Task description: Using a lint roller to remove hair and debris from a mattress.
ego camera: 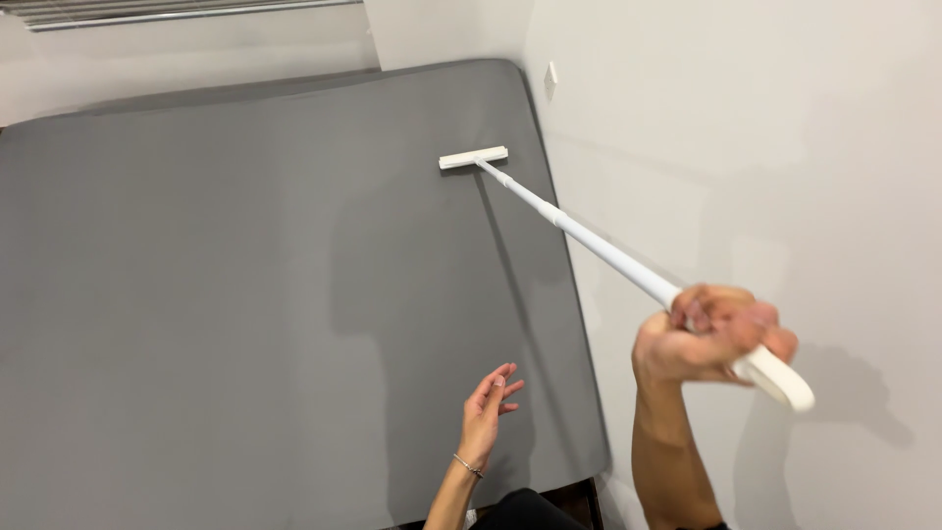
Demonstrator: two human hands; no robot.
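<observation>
My right hand (pixel 711 334) is raised at the lower right and shut on the end of a long white pole (pixel 599 250). The pole runs up and left to a flat white brush head (pixel 473 157) that rests on a grey bed sheet (pixel 245 294) near the far right corner of the mattress. My left hand (pixel 488 412) hovers over the near right part of the sheet, fingers apart and holding nothing. A thin bracelet circles that wrist.
A white wall (pixel 765 128) runs along the right side of the bed, with a small white wall plate (pixel 550 79) near the far corner. Window blinds (pixel 147 10) show at the top left. The bed's dark frame shows at the bottom edge.
</observation>
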